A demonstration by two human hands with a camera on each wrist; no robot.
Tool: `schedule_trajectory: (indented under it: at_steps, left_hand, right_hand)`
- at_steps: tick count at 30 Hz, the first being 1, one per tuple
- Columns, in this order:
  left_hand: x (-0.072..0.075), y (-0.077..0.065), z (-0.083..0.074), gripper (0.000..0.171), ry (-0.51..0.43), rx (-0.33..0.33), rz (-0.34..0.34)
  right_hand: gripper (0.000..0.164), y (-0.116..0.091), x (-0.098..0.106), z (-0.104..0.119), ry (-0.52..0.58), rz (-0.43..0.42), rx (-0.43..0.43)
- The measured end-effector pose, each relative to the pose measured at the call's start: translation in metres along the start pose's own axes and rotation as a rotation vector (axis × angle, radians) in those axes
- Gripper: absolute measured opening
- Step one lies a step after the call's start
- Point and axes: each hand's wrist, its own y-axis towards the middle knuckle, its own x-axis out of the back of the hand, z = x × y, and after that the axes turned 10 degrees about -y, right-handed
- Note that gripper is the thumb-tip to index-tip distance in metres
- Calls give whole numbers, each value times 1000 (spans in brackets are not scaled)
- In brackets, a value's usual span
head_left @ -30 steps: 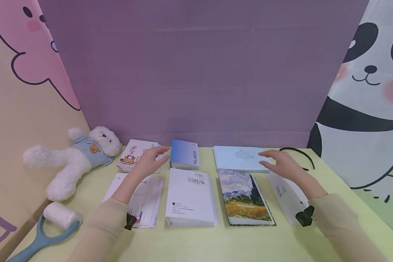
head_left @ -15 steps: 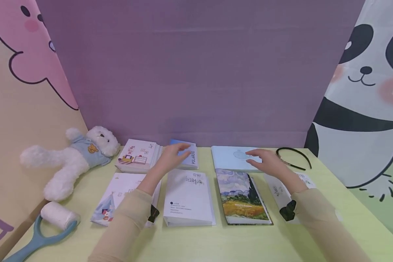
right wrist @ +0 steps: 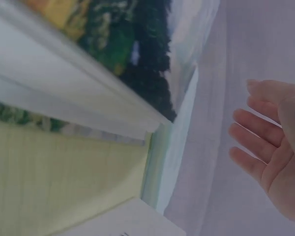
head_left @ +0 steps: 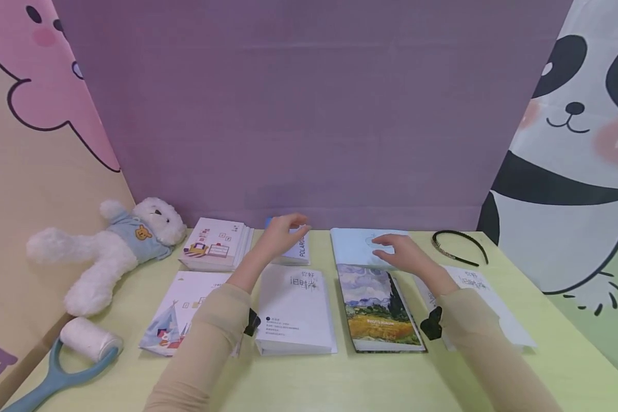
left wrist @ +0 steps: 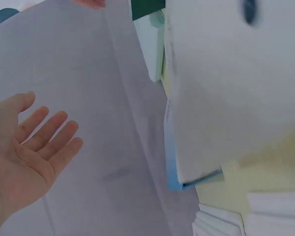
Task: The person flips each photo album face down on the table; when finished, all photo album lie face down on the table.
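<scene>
My left hand (head_left: pixel 280 236) hovers with relaxed, parted fingers over the blue photo album marked POLAROID (head_left: pixel 297 250), partly hiding it. Nothing lies in its palm, as the left wrist view also shows. My right hand (head_left: pixel 403 252) is held above the light blue whale album (head_left: pixel 349 245), fingers loosely bent and holding nothing. Nearer to me lie a white album with black lettering (head_left: pixel 296 312) and a painted-landscape photo album (head_left: pixel 381 312). A white sheet-like album (head_left: pixel 494 303) lies partly under my right forearm.
Two illustrated albums, one behind (head_left: pixel 216 243) and one in front (head_left: pixel 177 315), lie on the left. Beyond them are a white plush bear (head_left: pixel 129 246) and a blue-handled lint roller (head_left: pixel 77 366). A black headband (head_left: pixel 458 249) rests at the back right. A purple cloth (head_left: pixel 309 114) hangs behind the table.
My left hand has moved right, from beside the POLAROID album to above it. The right hand has shifted left over the whale album. The albums have stayed in place.
</scene>
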Motion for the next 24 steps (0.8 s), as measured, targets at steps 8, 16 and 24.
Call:
schedule_trajectory:
  at_steps: [8,16,24]
  left_hand:
    - [-27,15,-11,34,-73,12,10]
    - [-60,26,-2,36,-119,51,28]
    - [-80,30,5,51,-213,210,137]
  right_hand:
    - [36,1,-8,-1,10,45,-22]
    - [38,2,-17,-2,22,112,-75]
    - [40,0,-22,-2,25,155,-113]
